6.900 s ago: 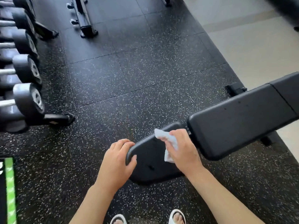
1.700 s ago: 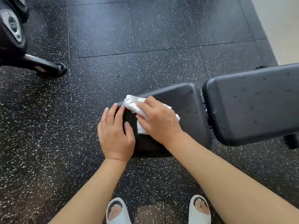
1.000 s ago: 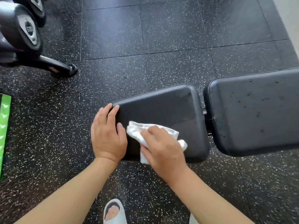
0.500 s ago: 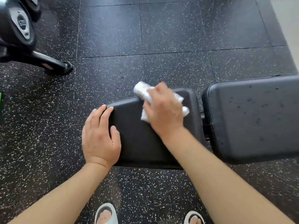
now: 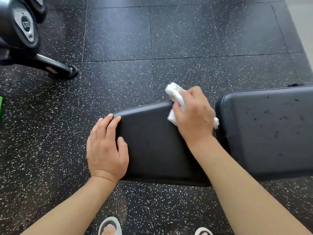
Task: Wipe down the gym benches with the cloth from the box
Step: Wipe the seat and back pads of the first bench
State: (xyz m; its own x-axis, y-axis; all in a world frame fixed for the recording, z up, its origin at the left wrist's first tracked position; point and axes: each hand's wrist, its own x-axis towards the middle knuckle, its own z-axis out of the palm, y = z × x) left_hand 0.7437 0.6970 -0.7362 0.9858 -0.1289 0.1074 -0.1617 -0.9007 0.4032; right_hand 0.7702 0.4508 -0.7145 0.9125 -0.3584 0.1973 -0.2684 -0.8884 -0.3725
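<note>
Your right hand (image 5: pixel 193 116) has slid the cloth (image 5: pixel 176 97) up to the far corner of the seat pad (image 5: pixel 152 146), fingers curled round it. Your left hand (image 5: pixel 106 150) stays flat, fingers straight. The spotty back pad (image 5: pixel 271 129) comes next.

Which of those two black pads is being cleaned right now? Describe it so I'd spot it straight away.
Start at the bench on the speckled floor; it has two black pads side by side. The seat pad is the smaller, tapered one, nearer the dumbbell. The left hand rests on its end, the right hand presses a white cloth on it, and it looks clean, unlike the spotted back pad.
</note>
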